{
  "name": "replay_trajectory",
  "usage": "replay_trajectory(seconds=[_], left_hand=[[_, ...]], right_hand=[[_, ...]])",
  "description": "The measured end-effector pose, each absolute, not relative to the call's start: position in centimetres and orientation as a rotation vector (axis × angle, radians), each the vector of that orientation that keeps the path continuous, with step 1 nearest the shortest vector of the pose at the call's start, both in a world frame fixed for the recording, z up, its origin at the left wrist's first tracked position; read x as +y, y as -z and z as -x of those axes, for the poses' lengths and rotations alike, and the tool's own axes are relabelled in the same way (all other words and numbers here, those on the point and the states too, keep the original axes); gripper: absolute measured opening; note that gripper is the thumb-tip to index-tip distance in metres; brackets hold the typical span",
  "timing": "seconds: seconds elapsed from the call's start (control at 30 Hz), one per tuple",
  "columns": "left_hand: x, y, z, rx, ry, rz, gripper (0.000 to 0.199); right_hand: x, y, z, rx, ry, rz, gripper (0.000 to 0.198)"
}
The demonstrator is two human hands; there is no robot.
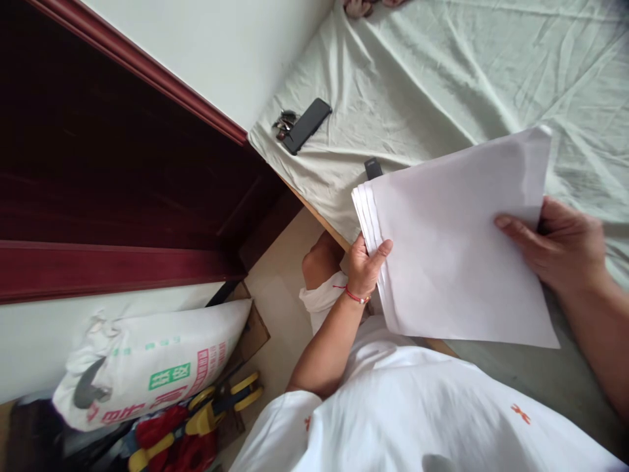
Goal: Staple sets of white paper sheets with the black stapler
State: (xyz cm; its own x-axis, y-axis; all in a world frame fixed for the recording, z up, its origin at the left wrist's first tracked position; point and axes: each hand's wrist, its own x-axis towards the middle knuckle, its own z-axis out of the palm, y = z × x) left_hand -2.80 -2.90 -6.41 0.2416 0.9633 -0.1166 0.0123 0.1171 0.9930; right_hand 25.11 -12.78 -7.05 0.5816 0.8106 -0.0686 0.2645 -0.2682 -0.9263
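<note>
Gripping a paper stack [452, 255] at the bed [432, 72] edge, L hand [367, 265] & R hand [567, 246] clamped on opp. sides. Phone [308, 126] just beside keys [285, 122] on pale sheet, nr white wall [211, 46]; printed sack [162, 354] nr dark-red woodwork [113, 157].

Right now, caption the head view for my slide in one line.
The left hand and right hand hold a white paper stack; beyond, a black rectangular phone lies on wrinkled pale-green cloth.

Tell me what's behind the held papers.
A small black object peeks out on the pale green cloth, partly covered by the papers. Whatever else lies behind them can't be seen.
</note>
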Motion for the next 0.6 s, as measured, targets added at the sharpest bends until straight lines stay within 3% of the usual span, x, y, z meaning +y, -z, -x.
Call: replay_trajectory(seconds=[0.33, 0.5, 0.6], left_hand=[[-3.4, 5.6, 1.7, 1.054, -0.760, -1.191, 0.037], [-3.0, 4.4, 0.8, 1.095, -0.948, -0.909, 0.042], [-1.8, 3.8, 0.8, 1.142, -1.086, -0.742, 0.050]], right_hand=[[-12.5, 6.2, -24.8, -0.880, -0.673, 1.836, 0.044], [-12.3, 5.4, -24.5, -0.812, -0.794, 1.643, 0.037], [-12.2, 5.1, -24.6, -0.746, -0.917, 1.535, 0.044]])
